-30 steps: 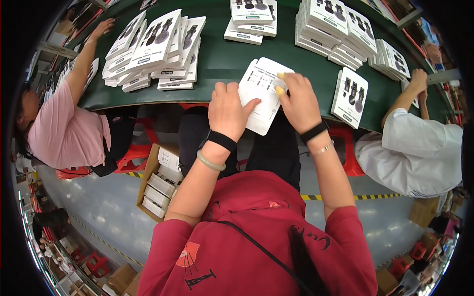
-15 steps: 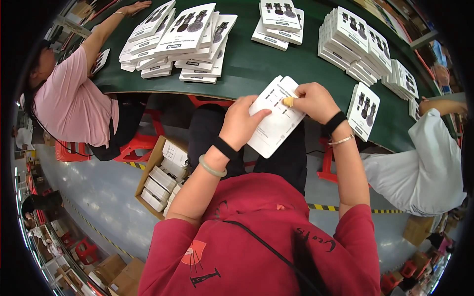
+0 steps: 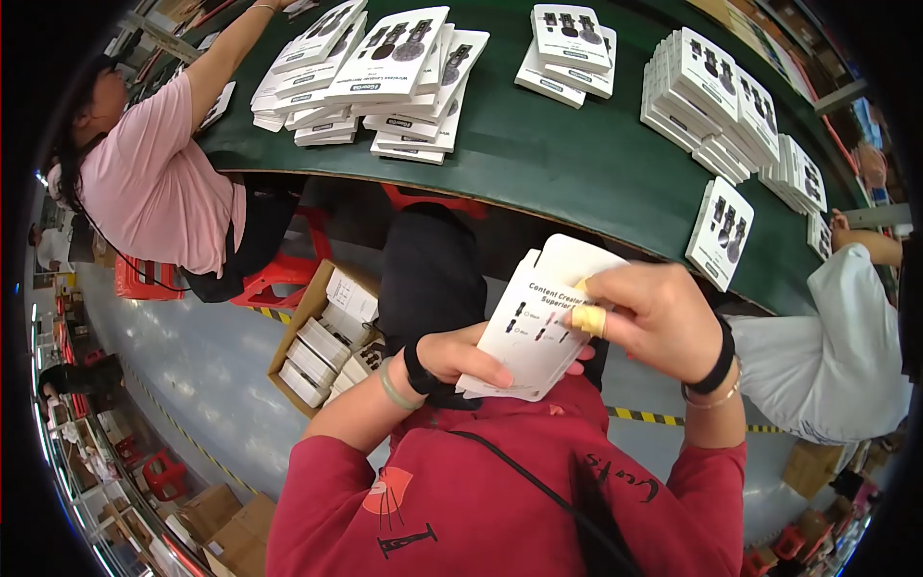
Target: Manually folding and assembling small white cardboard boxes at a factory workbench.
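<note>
A flat white printed box (image 3: 524, 341), with what looks like a second one under it, is tilted in front of my chest. My left hand (image 3: 461, 358) grips its lower left side, thumb on the printed face and fingertips showing past the right edge. My right hand (image 3: 663, 313) is at the upper right of that face. Its thumb and index finger are wrapped in yellow tape and bent close together against the print. Whatever may be between them is too small or hidden to make out.
Stacks of similar white boxes stand on the green table (image 3: 538, 144): a left stack (image 3: 389, 58), a middle stack (image 3: 572, 43) and a right stack (image 3: 707, 87). One lies near the edge (image 3: 721, 231). An open carton (image 3: 298, 337) sits on the floor. Co-workers sit on both sides.
The white box and both my hands have come down and closer to my body. My left hand has shifted to the box's lower side. Table items appear slightly lower and further right.
</note>
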`<state>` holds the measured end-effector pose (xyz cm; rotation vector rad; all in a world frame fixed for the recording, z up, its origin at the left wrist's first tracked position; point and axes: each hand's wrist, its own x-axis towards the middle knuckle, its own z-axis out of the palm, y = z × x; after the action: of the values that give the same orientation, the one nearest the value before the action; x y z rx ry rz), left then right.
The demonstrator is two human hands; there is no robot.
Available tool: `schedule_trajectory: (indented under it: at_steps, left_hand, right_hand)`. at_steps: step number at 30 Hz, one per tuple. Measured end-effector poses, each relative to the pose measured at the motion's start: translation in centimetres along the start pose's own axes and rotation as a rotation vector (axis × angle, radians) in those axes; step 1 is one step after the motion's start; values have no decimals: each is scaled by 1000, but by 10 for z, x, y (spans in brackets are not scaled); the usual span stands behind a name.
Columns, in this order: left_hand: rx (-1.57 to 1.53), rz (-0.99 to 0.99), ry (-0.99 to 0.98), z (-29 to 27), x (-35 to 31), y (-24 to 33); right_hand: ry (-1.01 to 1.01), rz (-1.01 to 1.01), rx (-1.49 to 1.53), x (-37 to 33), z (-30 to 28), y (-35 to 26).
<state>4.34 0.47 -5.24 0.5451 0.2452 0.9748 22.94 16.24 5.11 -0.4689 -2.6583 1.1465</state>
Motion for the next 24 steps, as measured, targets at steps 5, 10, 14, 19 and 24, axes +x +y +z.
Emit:
schedule_trajectory:
  at_steps: [5,10,14,19,24]
  left_hand:
    - [-34,27,73,7,-14,-11]
    - [68,15,242,16,-28,-15]
    - [282,-104,430,19,-33,-14]
    - [625,107,625,29,-32,-10]
    - [840,440,836,38,-17,-15]
  right_hand:
    - [-130,210,-62,-18,10,-4]
    - [35,289,322,-34,40,6]
    - [184,314,539,-44,56,1]
    - [201,252,453,-53,62,-2]
    - [327,256,588,-58,77,-2]
